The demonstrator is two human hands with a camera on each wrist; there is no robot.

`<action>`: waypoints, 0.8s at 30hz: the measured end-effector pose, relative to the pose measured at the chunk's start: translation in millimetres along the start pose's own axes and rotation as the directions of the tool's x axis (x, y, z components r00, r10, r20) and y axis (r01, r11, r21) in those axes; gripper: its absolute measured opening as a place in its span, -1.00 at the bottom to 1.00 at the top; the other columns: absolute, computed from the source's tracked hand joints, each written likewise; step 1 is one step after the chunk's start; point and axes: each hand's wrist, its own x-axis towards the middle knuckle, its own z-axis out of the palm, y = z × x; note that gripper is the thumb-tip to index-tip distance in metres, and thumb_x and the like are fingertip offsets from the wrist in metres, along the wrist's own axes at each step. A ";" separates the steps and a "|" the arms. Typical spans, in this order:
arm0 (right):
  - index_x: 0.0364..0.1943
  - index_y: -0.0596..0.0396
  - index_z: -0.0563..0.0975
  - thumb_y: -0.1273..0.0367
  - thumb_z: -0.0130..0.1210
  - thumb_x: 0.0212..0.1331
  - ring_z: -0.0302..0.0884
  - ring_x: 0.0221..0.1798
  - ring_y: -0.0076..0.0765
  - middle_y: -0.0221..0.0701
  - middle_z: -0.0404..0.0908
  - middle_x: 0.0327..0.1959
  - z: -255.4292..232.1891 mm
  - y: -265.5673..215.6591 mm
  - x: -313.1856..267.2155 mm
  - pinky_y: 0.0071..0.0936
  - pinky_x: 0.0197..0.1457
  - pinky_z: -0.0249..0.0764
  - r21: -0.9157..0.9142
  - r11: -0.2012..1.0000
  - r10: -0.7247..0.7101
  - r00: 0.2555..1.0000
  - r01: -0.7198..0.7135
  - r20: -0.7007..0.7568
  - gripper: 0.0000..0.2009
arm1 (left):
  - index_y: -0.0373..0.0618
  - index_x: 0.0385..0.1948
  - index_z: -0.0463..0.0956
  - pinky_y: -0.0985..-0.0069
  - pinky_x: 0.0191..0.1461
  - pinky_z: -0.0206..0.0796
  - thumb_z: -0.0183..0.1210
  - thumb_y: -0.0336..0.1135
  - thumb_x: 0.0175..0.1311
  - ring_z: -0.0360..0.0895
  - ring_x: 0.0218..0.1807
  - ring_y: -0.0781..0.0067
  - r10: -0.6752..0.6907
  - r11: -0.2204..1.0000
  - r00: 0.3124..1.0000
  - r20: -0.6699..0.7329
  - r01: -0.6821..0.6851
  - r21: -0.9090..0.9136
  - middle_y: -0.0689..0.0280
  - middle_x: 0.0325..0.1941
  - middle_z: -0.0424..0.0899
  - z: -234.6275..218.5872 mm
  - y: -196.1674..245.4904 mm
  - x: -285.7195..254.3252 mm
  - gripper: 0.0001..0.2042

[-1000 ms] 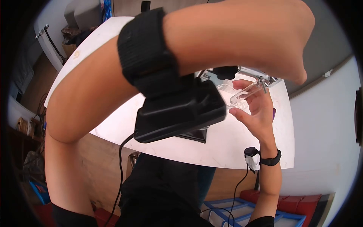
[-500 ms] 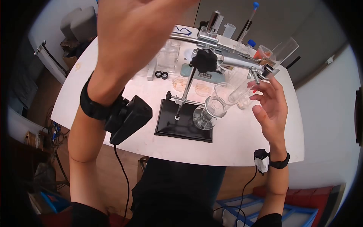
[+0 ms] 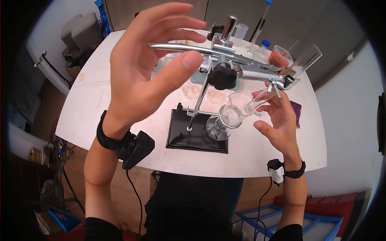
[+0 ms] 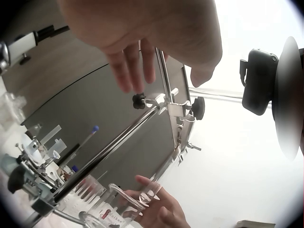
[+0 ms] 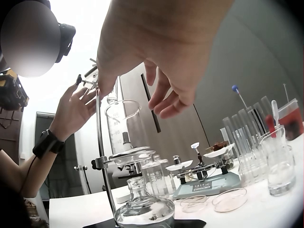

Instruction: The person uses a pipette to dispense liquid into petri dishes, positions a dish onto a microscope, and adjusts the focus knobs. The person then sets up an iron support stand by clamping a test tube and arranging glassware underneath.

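My left hand [image 3: 138, 78] is raised beside the metal clamp rod [image 3: 173, 47] of a stand, fingers spread, with the rod's end between thumb and fingers. My right hand [image 3: 282, 122] hovers at a tilted glass tube [image 3: 263, 100] under the clamp jaws; in the right wrist view its loosely bent fingers [image 5: 164, 97] hold nothing. A black knob [image 3: 222, 76] sits on the clamp joint. Below, a glass beaker [image 3: 241, 105] stands tilted in view over a ring, above a glass lamp [image 3: 217, 130] on the black stand base [image 3: 177, 134].
Behind the stand are a balance [image 5: 209, 184], glass dishes [image 3: 191, 91], a blue-capped bottle [image 3: 264, 45] and a red-filled container [image 3: 280, 57]. A purple cloth [image 3: 296, 112] lies at the right table edge.
My left arm, which crossed the view, has drawn back to the left and the hand has come down beside the rod. My right hand has stayed near the tube.
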 end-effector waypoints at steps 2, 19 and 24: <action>0.28 0.13 0.20 0.38 0.45 -0.11 0.41 0.16 -0.28 -0.20 0.47 0.10 0.3 0.3 -0.2 -0.39 0.08 0.39 -0.002 1.000 0.004 1.000 -0.004 -0.010 -0.17 | -0.33 0.28 0.17 0.28 0.12 0.46 0.23 -0.06 0.16 0.59 0.07 0.09 -0.031 0.991 0.995 -0.094 0.019 -0.129 -0.14 0.11 0.51 8.0 -0.9 -5.9 -0.27; -0.40 0.22 0.43 0.50 0.26 0.03 0.37 -0.51 -0.47 -0.36 0.50 -0.57 19.4 -56.0 10.3 -0.59 -0.41 0.31 -0.403 0.824 -0.509 0.834 0.399 -0.214 -0.81 | -0.31 0.20 0.26 0.20 0.30 0.23 0.36 -0.15 0.02 0.31 0.29 0.06 0.397 0.882 0.907 -0.139 -0.335 0.331 -0.05 0.23 0.35 11.2 3.3 -8.7 -0.29; -0.62 0.12 0.40 0.46 0.36 -0.06 0.26 -0.70 -0.53 -0.46 0.37 -0.73 34.4 -77.6 21.2 -0.63 -0.64 0.12 -0.680 0.666 -0.531 0.835 0.307 -0.143 -0.72 | -0.31 -0.01 0.28 0.24 0.13 0.22 0.31 -0.22 0.02 0.30 0.10 0.13 0.508 0.816 0.862 -0.003 -0.480 0.324 -0.05 0.04 0.33 -83.6 -43.6 -10.5 -0.45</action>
